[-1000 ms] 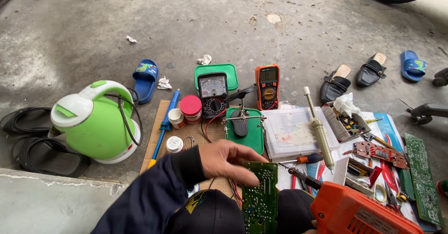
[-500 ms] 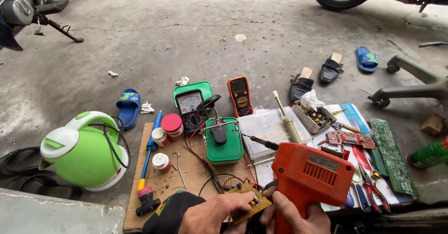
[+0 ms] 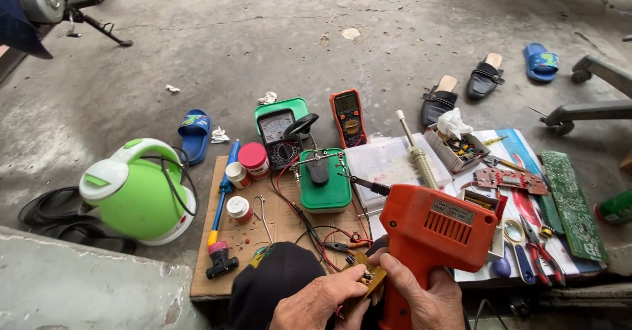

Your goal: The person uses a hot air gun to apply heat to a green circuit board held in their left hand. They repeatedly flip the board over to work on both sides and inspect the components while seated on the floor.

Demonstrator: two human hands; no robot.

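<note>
Green plastic dominates the left: we note an electric kettle (image 3: 135,195) with a white lid and a black cord draped over it, standing on the concrete at nine o'clock from the cardboard sheet (image 3: 276,228). A blue sandal (image 3: 195,132) lies at twelve o'clock from the kettle.

On the cardboard we record a blue-handled tool (image 3: 222,192) lying lengthwise, three small red-and-white jars (image 3: 253,159), and tangled red and black test leads. At its twelve o'clock edge stand an analog multimeter in a green case (image 3: 280,129) and, just beside it, an orange digital multimeter (image 3: 349,117). A green soldering stand (image 3: 324,178) sits between them and our hands.

Our left hand (image 3: 316,304), at six o'clock of the view, pinches a small yellowish circuit board (image 3: 366,276), thumb and fingers closed on its edge. The board is held above the near edge of the cardboard, touching both hands.

Our right hand (image 3: 421,297) is wrapped tight around the grip of an orange soldering gun (image 3: 434,228), its thumb resting against the board; the gun's tip points toward eleven o'clock.

Further right we note a white notebook (image 3: 388,165), a desoldering pump (image 3: 415,149) lying across it, a small box of components (image 3: 457,147), a reddish circuit board (image 3: 510,180), pliers (image 3: 540,251) and a long green circuit board (image 3: 573,205). Black shoes (image 3: 461,90) and another blue sandal (image 3: 541,61) lie at one o'clock.
</note>
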